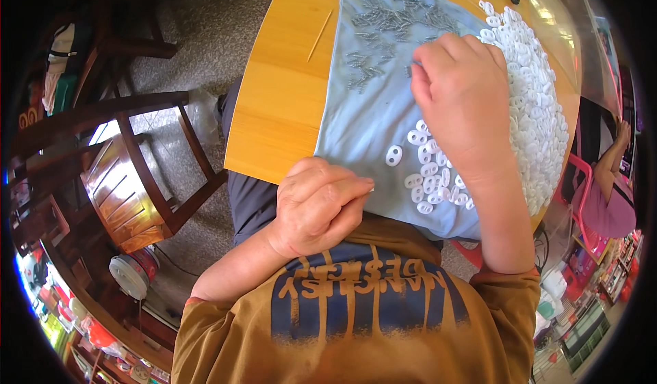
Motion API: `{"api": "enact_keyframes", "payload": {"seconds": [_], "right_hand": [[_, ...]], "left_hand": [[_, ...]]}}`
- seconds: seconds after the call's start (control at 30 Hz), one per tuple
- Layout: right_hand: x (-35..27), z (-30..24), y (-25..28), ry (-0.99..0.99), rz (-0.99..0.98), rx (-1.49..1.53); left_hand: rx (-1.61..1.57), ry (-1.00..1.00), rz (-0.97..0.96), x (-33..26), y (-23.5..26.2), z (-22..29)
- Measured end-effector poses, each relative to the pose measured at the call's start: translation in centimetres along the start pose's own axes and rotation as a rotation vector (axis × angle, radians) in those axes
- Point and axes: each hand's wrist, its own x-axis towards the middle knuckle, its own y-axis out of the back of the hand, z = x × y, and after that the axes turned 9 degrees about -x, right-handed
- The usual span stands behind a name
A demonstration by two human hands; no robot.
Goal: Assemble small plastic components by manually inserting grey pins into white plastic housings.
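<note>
Brown shirt (356, 353) cloth fills the lower middle, nearest the camera. Just beyond it, the left hand (323, 206) is curled, thumb and forefinger pinched together; a speck of white shows at their tips, too small to identify. The right hand (460, 93) reaches farther forward, its thumb and forefinger narrow beside a small spring (409, 71); I cannot tell whether they grip it.

Between the hands, nearer the left, a lone white piece (393, 155) with two holes lies forward and right of the left fingertips, its long axis slanting away toward the right. A small group of white pieces (428, 170) sits by the right wrist, all on a light blue cloth (363, 127). Beyond the right fingers are scattered springs (393, 16), pointing every way; the large white heap (537, 110) lies right of that hand. On the bare wooden counter (274, 83), left, lies a thin stick (319, 35).

Large upside-down lettering crosses the shirt; no label shows on the pieces or springs.
</note>
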Motion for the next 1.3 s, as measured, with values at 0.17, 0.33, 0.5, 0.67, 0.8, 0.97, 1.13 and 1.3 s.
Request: {"api": "enact_keyframes", "payload": {"seconds": [0.17, 0.33, 0.5, 0.67, 0.8, 0.97, 1.13, 1.3], "right_hand": [[0.2, -0.7, 0.2, 0.147, -0.087, -0.209], [0.3, 0.4, -0.5, 0.165, 0.029, -0.161], [-0.2, -0.1, 0.6, 0.035, 0.100, 0.054], [-2.7, -2.6, 5.2, -0.603, -0.147, 1.275], [-5.0, -3.2, 6.1, -0.513, -0.095, 1.565], [-6.3, -4.0, 7.4, -0.578, -0.095, 1.607], [-7.3, -4.1, 7.6, -0.484, -0.059, 1.500], [-7.5, -4.2, 7.3, -0.458, -0.030, 1.396]], "left_hand": [[0.017, 0.000, -0.009, 0.0, 0.1, -0.1], [-0.016, 0.045, 0.021, 0.3, 0.1, 0.6], [-0.177, 0.276, 0.081, 0.2, 0.5, 1.7], [-0.814, 0.693, 0.286, 1.5, 1.2, 4.4], [-0.913, 0.753, 0.229, 2.9, 1.1, 6.4], [-0.930, 0.737, 0.187, 3.1, 0.5, 7.4], [-0.857, 0.713, 0.169, 2.9, 0.2, 7.9], [-0.756, 0.678, 0.128, 2.6, 0.2, 7.8]]}}
